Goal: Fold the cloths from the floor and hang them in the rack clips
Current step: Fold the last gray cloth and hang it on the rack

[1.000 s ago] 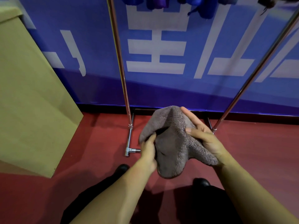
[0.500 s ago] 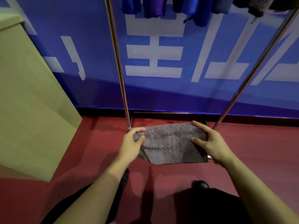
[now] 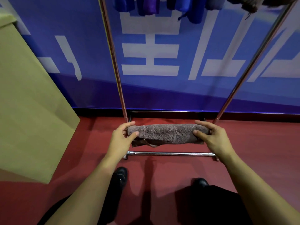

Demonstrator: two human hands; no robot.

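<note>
A fluffy grey-brown cloth (image 3: 167, 133) is stretched level in the air as a narrow folded band above the red floor. My left hand (image 3: 121, 138) pinches its left end between thumb and fingers. My right hand (image 3: 212, 138) pinches its right end the same way. A loose edge with a cord hangs below the band near my left hand. The metal rack (image 3: 113, 59) stands right behind the cloth, with two upright poles and a base bar (image 3: 170, 153) on the floor. Blue and purple cloths (image 3: 151, 5) hang from the rack's top at the frame's upper edge.
A large tan cardboard panel (image 3: 32, 103) leans at the left. A blue banner wall (image 3: 162, 54) with white marks closes off the back. My two black shoes (image 3: 120, 175) stand on the red floor just before the rack's base.
The cloth went from a bunched heap, to a flat rectangle, to a narrower band now. My hands have moved apart to its two ends and lifted it slightly.
</note>
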